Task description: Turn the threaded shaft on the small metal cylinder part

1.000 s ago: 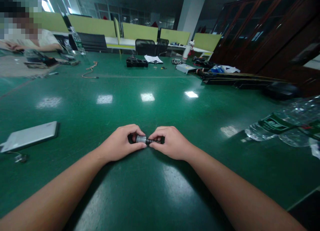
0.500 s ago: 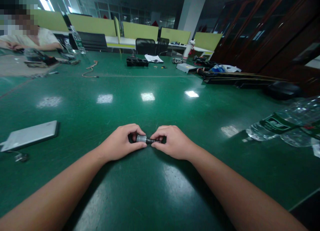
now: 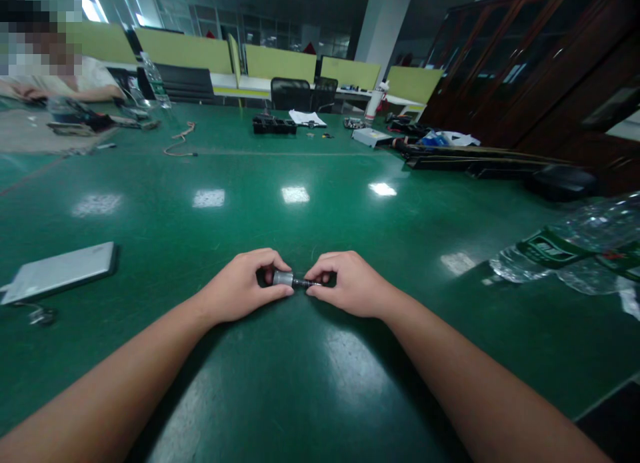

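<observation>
A small grey metal cylinder with a thin dark ribbed shaft (image 3: 284,278) is held level just above or on the green table; I cannot tell if it touches. My left hand (image 3: 245,284) pinches the cylinder body between thumb and fingers, covering its left end. From the other side, my right hand (image 3: 347,283) has thumb and fingertips closed on the outer part of the shaft (image 3: 300,283). A short stretch of shaft shows between the two hands. What kind of part it is stays unclear.
On the left lies a silver flat box (image 3: 63,271) with a small connector (image 3: 41,315) beside it. Clear water bottles (image 3: 545,253) stand at the right. Black trays (image 3: 274,124), papers (image 3: 307,118) and a cord (image 3: 180,139) lie farther back. A person (image 3: 95,79) sits far left.
My right hand has shifted slightly to the right along the shaft, so a little more of it shows. My left hand keeps the cylinder in place.
</observation>
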{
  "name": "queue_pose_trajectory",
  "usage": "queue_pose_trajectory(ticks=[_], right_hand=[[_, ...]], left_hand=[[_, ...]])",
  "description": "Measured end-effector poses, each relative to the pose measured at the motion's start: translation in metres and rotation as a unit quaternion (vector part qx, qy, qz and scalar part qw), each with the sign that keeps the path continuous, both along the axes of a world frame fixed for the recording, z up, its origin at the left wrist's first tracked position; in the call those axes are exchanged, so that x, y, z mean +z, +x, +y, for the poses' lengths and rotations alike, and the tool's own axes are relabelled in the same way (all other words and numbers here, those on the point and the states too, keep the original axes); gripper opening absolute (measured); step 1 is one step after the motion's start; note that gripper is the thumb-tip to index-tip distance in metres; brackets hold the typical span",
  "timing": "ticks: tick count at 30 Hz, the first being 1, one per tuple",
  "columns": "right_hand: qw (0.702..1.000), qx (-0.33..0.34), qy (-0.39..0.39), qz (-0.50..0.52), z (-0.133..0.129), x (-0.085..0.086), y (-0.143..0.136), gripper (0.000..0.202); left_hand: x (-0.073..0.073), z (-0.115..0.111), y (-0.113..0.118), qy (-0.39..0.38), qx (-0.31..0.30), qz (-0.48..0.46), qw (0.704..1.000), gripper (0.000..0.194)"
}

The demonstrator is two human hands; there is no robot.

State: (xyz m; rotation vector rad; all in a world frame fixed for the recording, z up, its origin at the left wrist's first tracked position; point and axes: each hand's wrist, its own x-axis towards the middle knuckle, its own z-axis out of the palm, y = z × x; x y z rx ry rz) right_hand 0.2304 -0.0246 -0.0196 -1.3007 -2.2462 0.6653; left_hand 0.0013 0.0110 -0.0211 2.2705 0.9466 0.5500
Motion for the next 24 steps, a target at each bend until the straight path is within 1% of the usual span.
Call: queue_pose_trajectory(ticks=[6, 11, 18, 21, 24], right_hand=[[1.0, -0.004, -0.014, 0.006, 0.0, 0.002, 0.003, 0.012], [1.0, -0.006, -0.03, -0.008, 0.0, 0.007, 0.008, 0.011], [0.998, -0.02, -0.053, -0.029, -0.001, 0.013, 0.018, 0.011], [0.996, -0.04, -0.054, -0.052, 0.0, 0.015, 0.024, 0.011], [0.995, -0.06, -0.055, -0.051, 0.001, 0.018, 0.028, 0.01]], left_hand=[[0.001, -0.001, -0.002, 0.0, 0.001, 0.0, 1.0, 0.024], [0.003, -0.002, -0.001, 0.0, 0.003, 0.001, 1.0, 0.024], [0.002, -0.002, -0.002, 0.005, 0.003, 0.004, 1.0, 0.024], [0.002, -0.003, -0.004, 0.008, 0.004, 0.002, 1.0, 0.023], [0.003, -0.003, -0.006, 0.008, 0.003, 0.002, 1.0, 0.023]])
